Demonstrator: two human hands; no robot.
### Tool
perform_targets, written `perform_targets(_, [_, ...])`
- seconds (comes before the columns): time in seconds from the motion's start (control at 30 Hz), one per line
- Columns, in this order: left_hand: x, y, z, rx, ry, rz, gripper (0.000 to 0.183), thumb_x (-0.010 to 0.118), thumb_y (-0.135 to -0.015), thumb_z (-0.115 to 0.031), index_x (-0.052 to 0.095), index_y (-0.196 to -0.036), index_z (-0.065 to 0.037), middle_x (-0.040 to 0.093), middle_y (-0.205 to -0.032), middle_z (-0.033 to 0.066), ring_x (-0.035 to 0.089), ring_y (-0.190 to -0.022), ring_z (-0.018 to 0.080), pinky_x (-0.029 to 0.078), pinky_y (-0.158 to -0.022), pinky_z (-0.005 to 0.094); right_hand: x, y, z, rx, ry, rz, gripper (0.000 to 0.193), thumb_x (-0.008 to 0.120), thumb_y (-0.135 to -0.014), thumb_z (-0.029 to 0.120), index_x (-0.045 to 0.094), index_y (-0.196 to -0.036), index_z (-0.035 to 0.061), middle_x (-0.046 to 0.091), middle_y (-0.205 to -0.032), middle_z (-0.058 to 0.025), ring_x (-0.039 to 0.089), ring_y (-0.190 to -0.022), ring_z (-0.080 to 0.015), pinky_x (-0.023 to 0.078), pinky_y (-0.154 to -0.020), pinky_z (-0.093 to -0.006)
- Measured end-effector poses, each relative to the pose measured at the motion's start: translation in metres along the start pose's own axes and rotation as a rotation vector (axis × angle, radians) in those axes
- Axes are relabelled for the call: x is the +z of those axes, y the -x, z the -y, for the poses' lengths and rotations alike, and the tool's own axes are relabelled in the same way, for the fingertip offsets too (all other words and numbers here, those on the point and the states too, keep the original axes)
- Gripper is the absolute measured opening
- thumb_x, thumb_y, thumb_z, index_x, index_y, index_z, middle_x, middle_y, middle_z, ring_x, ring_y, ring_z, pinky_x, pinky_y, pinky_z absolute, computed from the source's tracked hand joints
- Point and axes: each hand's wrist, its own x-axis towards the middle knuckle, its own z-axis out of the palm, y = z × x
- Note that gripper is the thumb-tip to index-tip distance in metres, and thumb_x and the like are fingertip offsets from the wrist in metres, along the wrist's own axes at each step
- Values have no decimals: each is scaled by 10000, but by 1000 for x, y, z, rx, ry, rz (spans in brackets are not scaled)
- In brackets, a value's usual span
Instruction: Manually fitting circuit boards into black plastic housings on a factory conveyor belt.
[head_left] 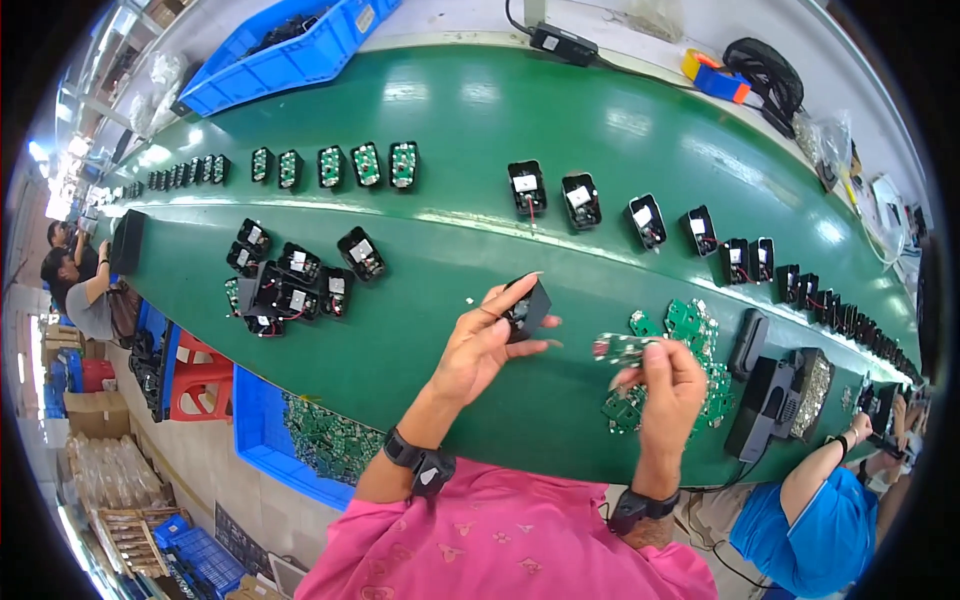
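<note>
Over the middle of the green table (560, 400), my left hand (468, 352) grips a small black plastic housing (536, 308), tilted, its inside partly hidden by the fingers. My right hand (672, 388) pinches a green circuit board (622, 349) between thumb and fingers, apart from the housing. Just beyond and beneath that hand lies a loose pile of green circuit boards (690, 322). To the left stands a cluster of black housings (300, 262) containing white-labelled parts and wires.
A row of open housings (581, 202) runs far right; housings with green boards (365, 165) run far left. A blue crate (285, 78) sits behind. A black corded device (765, 405) lies right, near a blue-clad person (815, 525). A blue bin (255, 440) of boards stands below the left edge.
</note>
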Motion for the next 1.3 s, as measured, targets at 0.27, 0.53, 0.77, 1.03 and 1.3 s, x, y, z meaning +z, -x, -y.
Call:
perform_targets(0.27, [6,12,16,-99,-125,37,479,534,-1024,-352,567,-1376,-29,528,-1361,135,567,-1024,166,480,-770,275,36,44,1,242,-173,343,153,560,-996,94,624,-986,-45,683,-751,-112,627,-569,-121,486,-481,-235])
perform_targets(0.53, [25,20,7,1,-675,52,370,520,-938,-21,679,-1269,-64,483,-1305,75,583,-919,122,488,-686,229,45,30,-2,35,-81,216,194,554,-1018,125,595,-1036,-64,681,-763,-108,634,-585,-116,517,-521,-231])
perform_targets(0.77, [29,20,6,106,-769,103,580,578,-901,-9,487,-1467,-94,455,-1391,157,571,-1162,251,495,-954,344,37,25,-15,157,-67,196,176,566,-1014,128,609,-1017,-42,674,-734,-78,621,-578,-93,484,-499,-215])
perform_targets(1.03, [29,19,10,-151,-308,84,587,499,-954,19,333,-1515,-28,400,-1467,110,566,-1146,148,519,-903,275,28,17,-18,5,425,82,111,679,-924,97,650,-927,-11,663,-782,-70,588,-596,-86,443,-510,-221])
perform_targets(1.3, [44,25,12,-168,-237,78,501,524,-978,13,397,-1462,-18,525,-1344,103,554,-1155,139,520,-924,281,23,10,-20,-512,588,106,218,768,-787,124,788,-1003,139,584,-1266,-106,455,-1238,-284,396,-982,-454])
